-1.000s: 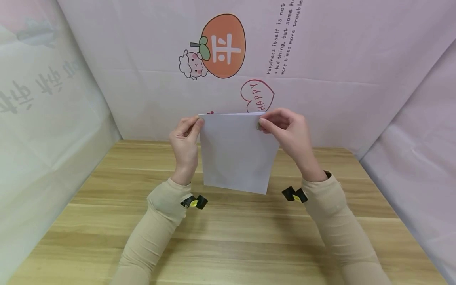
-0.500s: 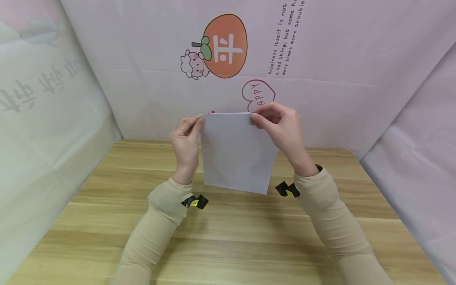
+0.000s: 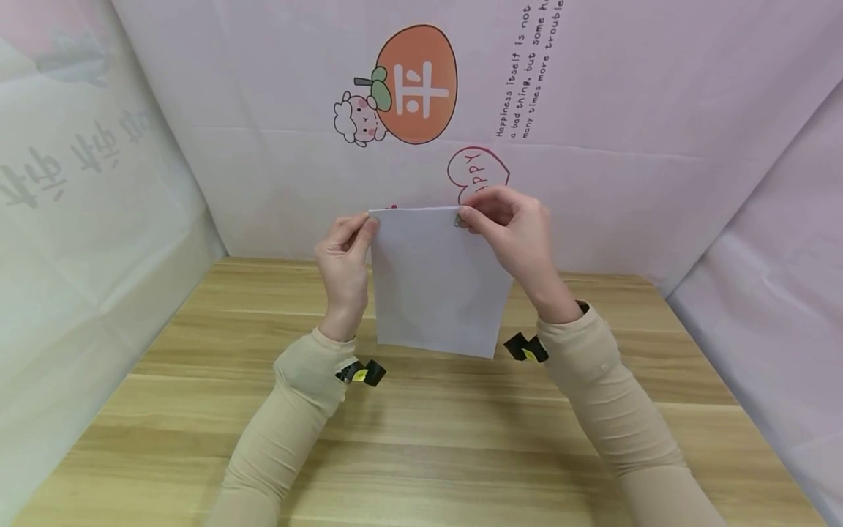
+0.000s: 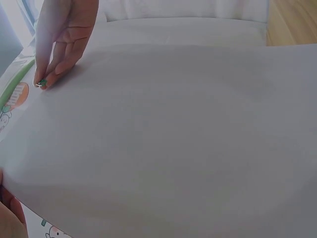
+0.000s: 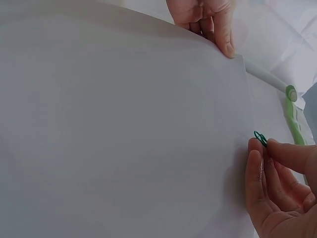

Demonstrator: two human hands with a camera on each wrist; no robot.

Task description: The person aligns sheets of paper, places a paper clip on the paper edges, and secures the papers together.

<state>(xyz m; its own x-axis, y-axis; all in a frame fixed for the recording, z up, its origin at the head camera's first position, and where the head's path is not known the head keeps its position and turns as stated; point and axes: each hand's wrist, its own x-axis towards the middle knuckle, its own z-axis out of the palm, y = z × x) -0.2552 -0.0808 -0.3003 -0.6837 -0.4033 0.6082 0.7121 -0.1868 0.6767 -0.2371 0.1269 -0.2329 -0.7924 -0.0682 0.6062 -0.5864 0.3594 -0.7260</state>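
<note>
White paper (image 3: 435, 285) hangs above the table, its broad face toward me. At its upper left corner my left hand (image 3: 342, 271) pinches it between thumb and fingers. My right hand (image 3: 523, 234) is at the top edge, right of the middle, pinching a small green paper clip (image 5: 260, 139) between thumb and fingertip. In the right wrist view the clip's looped end points toward the paper, right at its edge. The left wrist view shows the clip (image 4: 42, 83) small at the right fingertips, by the same edge. The paper's back side is hidden in the head view.
The wood-grain table (image 3: 421, 439) spreads below both forearms. Behind stands a white cloth backdrop (image 3: 263, 73) with cartoon prints and lettering, and pale cloth walls close both sides. Small black wrist cameras (image 3: 527, 348) stick out from the beige sleeves.
My right hand has moved left along the paper's top edge with the clip, mostly in the first half second, then slightly more. The left hand and the paper stay nearly in place.
</note>
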